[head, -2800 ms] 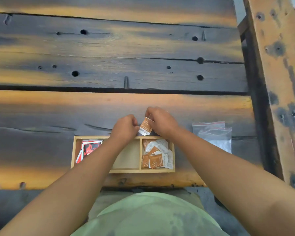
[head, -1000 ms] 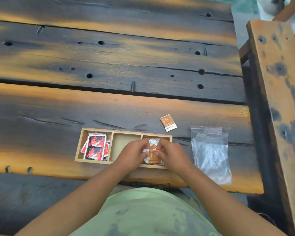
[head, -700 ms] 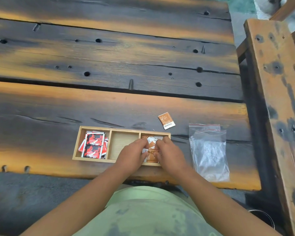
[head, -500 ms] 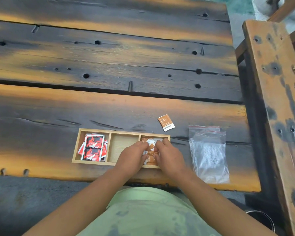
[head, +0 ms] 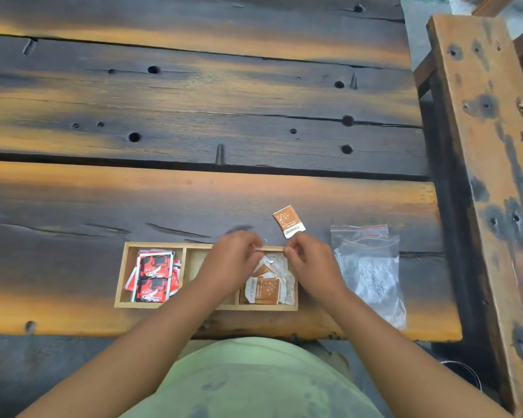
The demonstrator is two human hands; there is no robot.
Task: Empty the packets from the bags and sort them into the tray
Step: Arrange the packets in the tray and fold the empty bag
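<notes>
A three-compartment wooden tray [head: 120, 276] lies near the table's front edge. Red packets [head: 153, 276] fill its left compartment and orange-and-white packets [head: 263, 291] its right one. The middle compartment is mostly hidden under my left forearm. My left hand [head: 233, 257] and my right hand [head: 310, 260] hover over the tray's far rim, a small gap between them. Their fingers are loosely curled and I see nothing in them. One loose orange packet [head: 289, 221] lies on the table just beyond my right hand. Clear zip bags [head: 369, 267] lie flat to the right of the tray.
The table [head: 194, 116] is made of dark scorched planks with holes and a gap between boards. A wooden beam [head: 489, 146] runs along the right side, beyond the table's edge. My green shirt fills the bottom of the view.
Both hands have lifted off the orange packets in the right compartment and moved to the tray's far rim, slightly apart. One orange packet, held earlier, now lies on the table.
</notes>
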